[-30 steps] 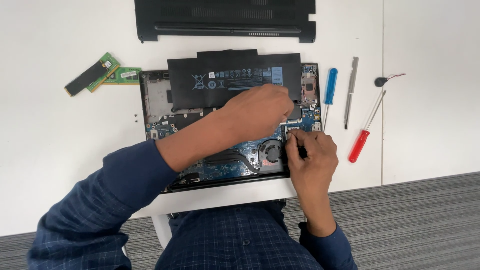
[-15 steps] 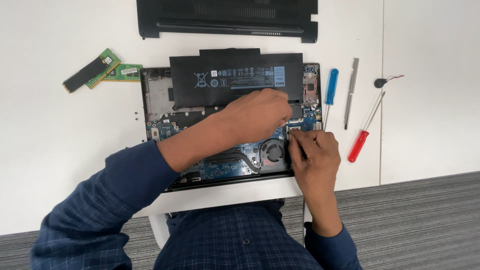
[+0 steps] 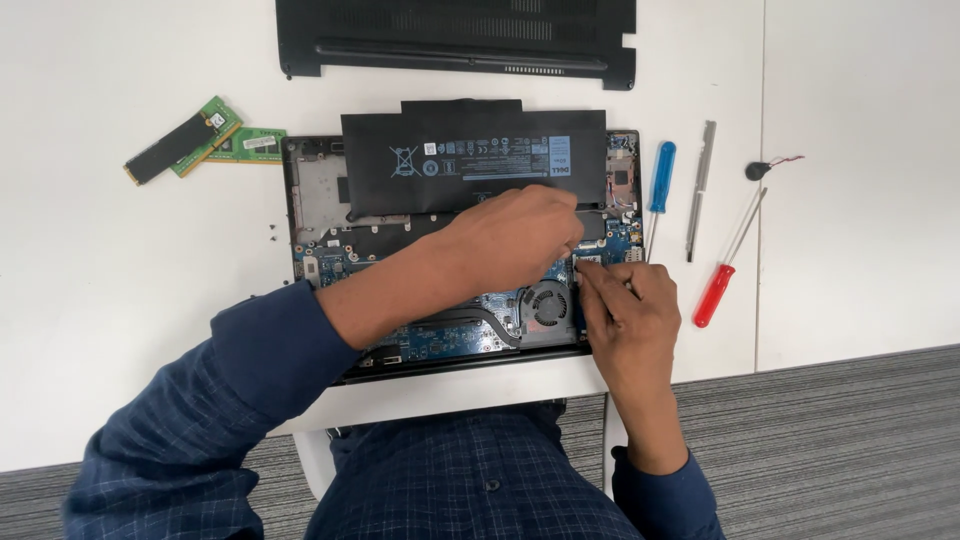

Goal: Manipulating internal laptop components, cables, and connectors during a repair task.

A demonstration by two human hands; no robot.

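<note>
Opened laptop (image 3: 330,215): it is placed on the white table (image 3: 120,300), bottom side up, with the inner parts exposed; it is located directly in front of the person.
Battery (image 3: 440,160): a flat black pack is seen across the upper part of the laptop, a little tilted and reaching over the upper edge of the case.
Left hand (image 3: 515,238): it is laid over the middle of the board, just under the battery, with the fingers curled downward; whether something is pinched under them cannot be told.
Right hand (image 3: 630,310): it is held at the right edge of the laptop, beside the round fan (image 3: 547,303); the fingertips are pressed together on the board, and what is gripped there is hidden.
Bottom cover (image 3: 455,40): the black panel is put apart, above the laptop.
Memory modules (image 3: 205,140): two green cards are lying at the upper left, touching each other.
Tools: a blue screwdriver (image 3: 660,185), a grey metal bar (image 3: 700,185) and a red screwdriver (image 3: 725,270) are lined up to the right of the laptop.
</note>
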